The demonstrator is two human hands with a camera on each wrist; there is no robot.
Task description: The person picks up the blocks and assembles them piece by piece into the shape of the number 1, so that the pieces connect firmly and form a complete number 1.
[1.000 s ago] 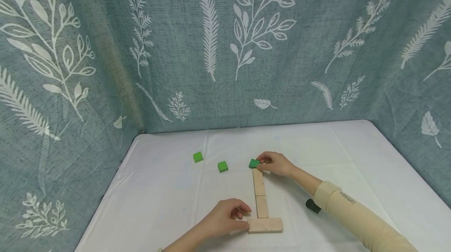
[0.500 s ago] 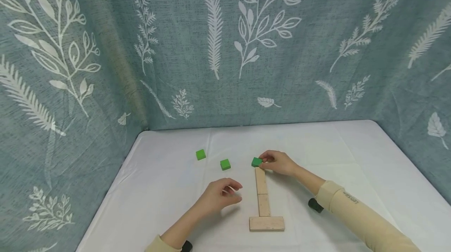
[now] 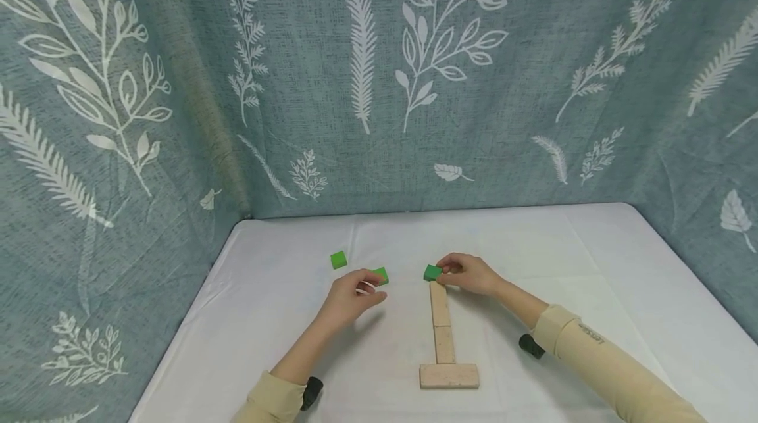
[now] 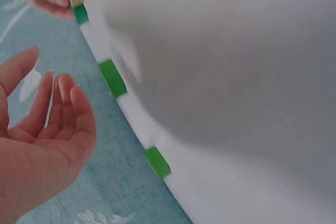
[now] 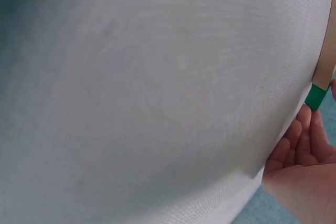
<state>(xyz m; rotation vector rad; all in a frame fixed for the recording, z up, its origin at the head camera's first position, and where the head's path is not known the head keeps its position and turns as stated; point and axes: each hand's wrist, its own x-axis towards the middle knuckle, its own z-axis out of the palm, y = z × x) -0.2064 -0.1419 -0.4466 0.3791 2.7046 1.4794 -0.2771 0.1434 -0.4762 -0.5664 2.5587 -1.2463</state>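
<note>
My left hand [image 3: 351, 298] hovers with thumb and fingers apart beside a bright green block [image 3: 383, 274], partly covering it in the head view. In the left wrist view a gap shows between that hand [image 4: 50, 145] and the green block [image 4: 113, 78]. At the right, my right hand [image 3: 470, 275] pinches a dark green block [image 3: 431, 272] by its right side. This block touches the far end of a wooden block [image 3: 439, 304]. A second wooden block [image 3: 444, 345] continues the line towards me, ending at a third wooden block [image 3: 449, 376] laid crosswise.
Another bright green block [image 3: 339, 260] lies farther left on the white-covered table [image 3: 284, 291]. A patterned blue-green curtain [image 3: 331, 179] hangs behind and at both sides. Black wrist devices [image 3: 311, 393] show under both sleeves.
My left hand has left the crosswise wooden block and moved forward and left to the nearer bright green block. The right hand stays at the dark green block.
</note>
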